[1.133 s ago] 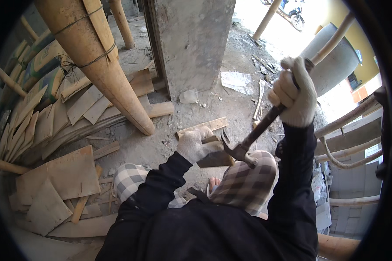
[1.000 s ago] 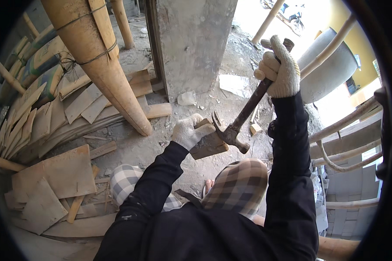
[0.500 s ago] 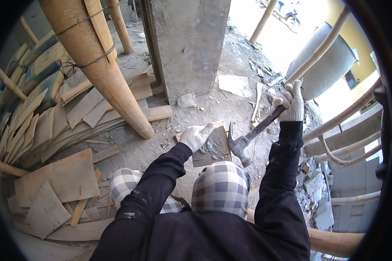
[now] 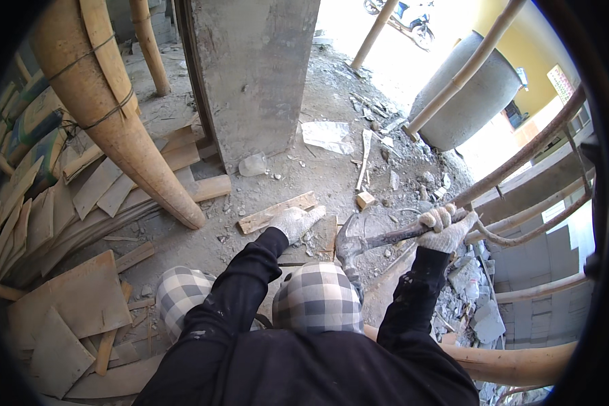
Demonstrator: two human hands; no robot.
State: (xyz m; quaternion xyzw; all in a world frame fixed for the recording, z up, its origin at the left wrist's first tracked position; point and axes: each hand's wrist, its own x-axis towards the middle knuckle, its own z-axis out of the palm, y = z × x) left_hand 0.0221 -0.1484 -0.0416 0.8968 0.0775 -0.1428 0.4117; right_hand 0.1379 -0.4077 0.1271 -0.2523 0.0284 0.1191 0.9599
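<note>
My right hand [image 4: 445, 229], in a whitish knitted glove, is wrapped round the handle of a claw hammer [image 4: 386, 238]. The hammer lies nearly level, its metal head just beyond my right knee and beside the upright edge of a thin wooden piece [image 4: 332, 233]. My left hand [image 4: 295, 224], gloved too, is low over the ground to the left of the hammer head. Its fingers are pressed together and point right; what they hold, if anything, is hidden. A short wooden board [image 4: 277, 212] lies directly behind this hand, with grey crumbs below the fingertips.
A concrete column [image 4: 254, 81] rises ahead, with a thick bamboo pole [image 4: 108, 115] to its left. Boards [image 4: 74, 294] are piled at left. Bamboo rails [image 4: 521, 172] and broken rubble [image 4: 470, 284] line the right side. A large grey drum [image 4: 463, 95] stands far right.
My right hand has come down and nearer with the hammer, whose handle now lies flatter. The view has swung right, so surroundings appear farther left. The board behind my left hand shows more.
</note>
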